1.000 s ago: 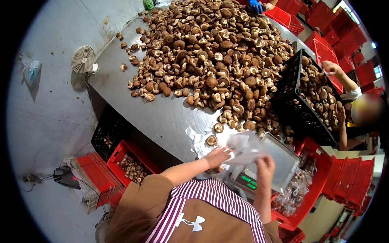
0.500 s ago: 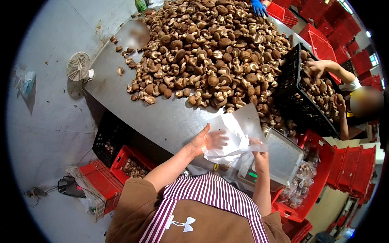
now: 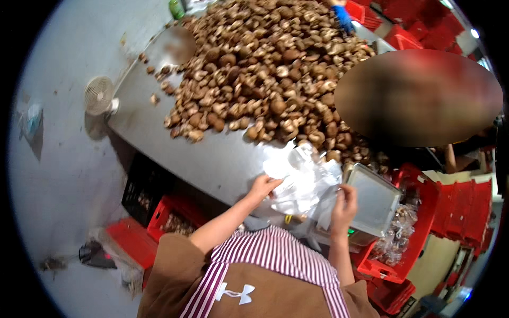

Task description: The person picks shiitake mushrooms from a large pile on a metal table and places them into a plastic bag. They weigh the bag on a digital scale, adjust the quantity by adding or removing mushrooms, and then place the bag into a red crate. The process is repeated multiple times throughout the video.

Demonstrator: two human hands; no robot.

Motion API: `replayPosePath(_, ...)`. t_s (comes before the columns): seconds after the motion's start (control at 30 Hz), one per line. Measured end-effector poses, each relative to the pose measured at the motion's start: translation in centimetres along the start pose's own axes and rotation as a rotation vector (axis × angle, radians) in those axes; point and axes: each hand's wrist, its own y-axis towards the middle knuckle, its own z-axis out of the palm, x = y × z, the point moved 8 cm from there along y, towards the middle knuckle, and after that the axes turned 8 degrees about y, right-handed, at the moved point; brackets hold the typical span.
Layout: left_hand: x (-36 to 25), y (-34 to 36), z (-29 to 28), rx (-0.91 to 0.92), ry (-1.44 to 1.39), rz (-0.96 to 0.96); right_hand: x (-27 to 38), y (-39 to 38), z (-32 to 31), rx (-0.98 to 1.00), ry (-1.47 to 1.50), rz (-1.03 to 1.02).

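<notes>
A clear plastic bag [image 3: 305,183] is spread between my hands at the table's near edge, glaring with light. My left hand [image 3: 263,189] pinches its left edge between thumb and fingers. At its right side my right hand [image 3: 344,208] has fingers bent against the plastic, closed on that edge. Beyond the bag lies a big heap of brown shiitake mushrooms [image 3: 265,69] on the metal table [image 3: 212,164]. Right beside my right hand is a weighing scale with a flat metal tray [image 3: 374,199]; nothing lies on the tray.
A red crate [image 3: 392,273] with bagged mushrooms [image 3: 397,233] stands right of the scale. Another red crate [image 3: 159,214] sits below the table at left. A small fan [image 3: 99,96] is by the wall. A blue-gloved hand [image 3: 343,18] works at the far side. A blurred patch covers the right.
The bag has gone from a flat, smooth sheet to a crumpled, opened-out shape. My left hand has left its spread position behind the plastic and now pinches the edge. The view shifted slightly.
</notes>
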Motion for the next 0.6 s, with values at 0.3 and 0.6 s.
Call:
replayPosePath(0.3,-5.6,-2.0,5.7,0.151,-0.196,0.145,-2.3,-3.8,8.6,0.402,-0.074,0.209)
replayPosePath(0.6,-8.9,-4.3,7.3,0.255,-0.094,0.218,-4.3,-3.4,6.9,0.065,0.072,0.121)
